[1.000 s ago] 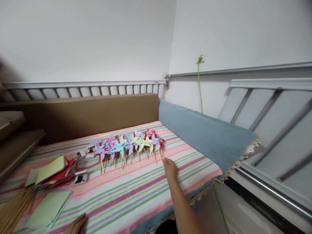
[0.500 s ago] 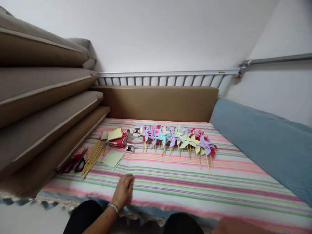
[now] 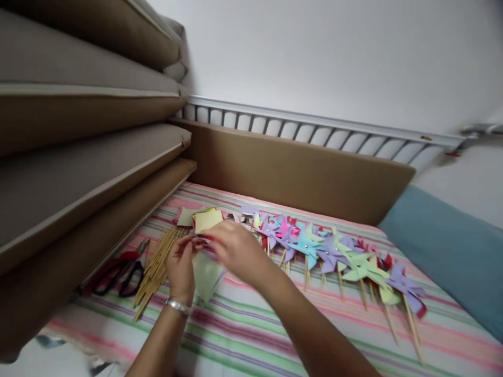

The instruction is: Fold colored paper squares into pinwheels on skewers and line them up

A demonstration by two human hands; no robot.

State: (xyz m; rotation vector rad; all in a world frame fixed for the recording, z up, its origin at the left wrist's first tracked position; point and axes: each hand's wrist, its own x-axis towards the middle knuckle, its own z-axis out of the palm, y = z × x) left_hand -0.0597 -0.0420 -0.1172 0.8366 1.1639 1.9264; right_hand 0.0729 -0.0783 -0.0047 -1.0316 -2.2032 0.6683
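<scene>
My left hand (image 3: 181,269), with a bracelet at the wrist, is raised over the striped cloth, its thumb and fingers drawn together. My right hand (image 3: 239,251) reaches across from the right, and its fingertips meet those of the left. Between them is a small thin reddish piece, blurred and mostly covered by the fingers. Just behind the hands lie a yellow paper sheet (image 3: 208,219) and other coloured paper. A pale green paper stack (image 3: 206,277) lies below them, partly hidden. Thin wooden sticks (image 3: 155,272) lie in a bundle left of my left hand.
Black-and-red scissors (image 3: 121,275) lie left of the sticks. Several paper pinwheels (image 3: 330,254) on sticks spread to the right. Stacked brown cushions (image 3: 98,193) rise at the left, and a brown panel (image 3: 291,170) stands along the back. A blue cushion (image 3: 448,251) borders the right side.
My left hand has lifted from the cloth and moved up toward the papers. My right hand has come in from the lower right to join it. The view has swung left.
</scene>
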